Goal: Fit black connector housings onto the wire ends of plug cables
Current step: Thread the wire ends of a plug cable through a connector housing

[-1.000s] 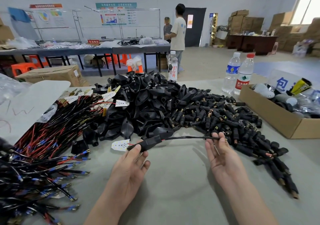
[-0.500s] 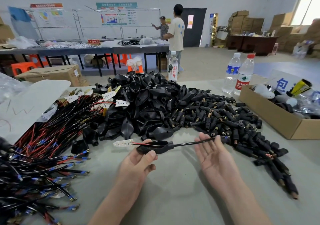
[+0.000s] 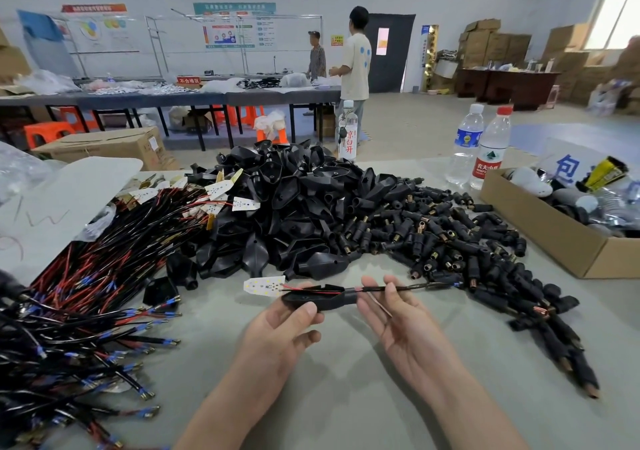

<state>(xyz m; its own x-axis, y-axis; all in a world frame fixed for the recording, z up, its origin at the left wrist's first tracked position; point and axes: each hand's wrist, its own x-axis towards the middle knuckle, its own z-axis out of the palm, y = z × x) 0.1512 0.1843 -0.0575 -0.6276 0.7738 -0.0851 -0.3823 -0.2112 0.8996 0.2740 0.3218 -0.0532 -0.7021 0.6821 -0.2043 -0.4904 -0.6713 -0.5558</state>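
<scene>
Left hand (image 3: 287, 328) grips the housing (image 3: 315, 299) between thumb and curled fingers to steady it; right hand (image 3: 401, 325), palm up, mostly open, pinches the cable (image 3: 415, 287) leaving it toward 3 o'clock, apparently to draw it through

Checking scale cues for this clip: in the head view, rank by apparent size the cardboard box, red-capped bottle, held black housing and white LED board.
1. Cardboard box.
2-3. Red-capped bottle and held black housing look alike; the bottle is farther off, so unranked.
4. White LED board.
</scene>
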